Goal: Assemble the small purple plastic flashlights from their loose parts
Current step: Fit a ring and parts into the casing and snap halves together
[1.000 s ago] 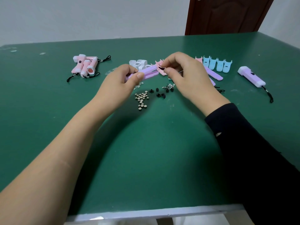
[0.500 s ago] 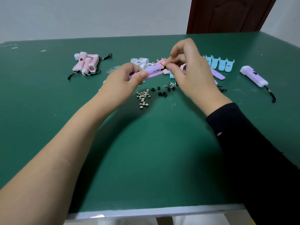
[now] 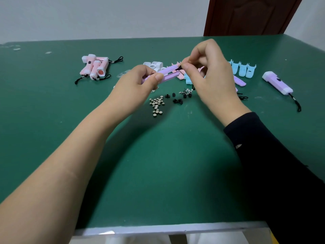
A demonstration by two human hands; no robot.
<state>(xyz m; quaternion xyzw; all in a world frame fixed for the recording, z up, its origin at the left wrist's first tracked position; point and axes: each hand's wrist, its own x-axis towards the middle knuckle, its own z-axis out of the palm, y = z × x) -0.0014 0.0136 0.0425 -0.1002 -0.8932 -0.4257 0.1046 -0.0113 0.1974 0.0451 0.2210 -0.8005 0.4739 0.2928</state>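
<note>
Head view: purple shell halves (image 3: 168, 73) held up over the table (image 3: 158, 164), mid-field, black piece at their far end

Left hand (image 3: 139, 81) curls round the near end of the two long halves, thumb on the shell. Right hand (image 3: 211, 73) pinches a small black part (image 3: 179, 68) between thumb and forefinger at the shells' tip, other fingers loosely bent. Judged: shells light, thin, stiff yet springy, and smooth enough to slip out of line, so best gripped by the long side edges. Black part tiny and easily dropped, so fingertip pinch only. One finished purple flashlight (image 3: 277, 83) lies well apart at right
</note>
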